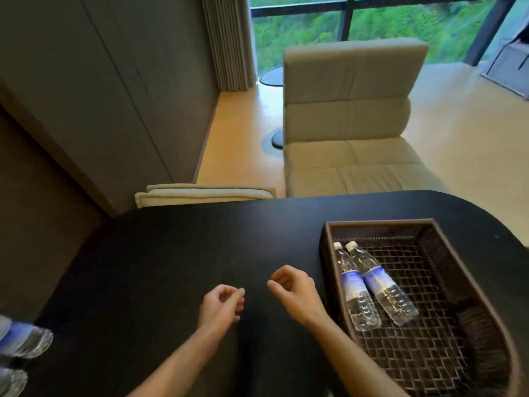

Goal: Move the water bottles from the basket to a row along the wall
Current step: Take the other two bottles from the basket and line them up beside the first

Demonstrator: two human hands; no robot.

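Note:
A dark woven basket (429, 224) sits on the right of the black table (177, 247). Two clear water bottles with blue labels lie side by side in it, caps pointing away: one on the left (356, 290) and one on the right (383, 285). Two more bottles stand at the table's left edge by the wall, one (24, 340) behind the other (11, 382), both partly cut off. My left hand (221, 306) and my right hand (294, 292) hover over the table's middle, fingers loosely curled, holding nothing. The right hand is just left of the basket.
A beige chair (349, 121) stands beyond the table, and another chair's back (204, 193) touches the far edge. A grey-brown wall (71, 110) runs along the left. A round black floor-lamp base (276, 138) sits by the curtain.

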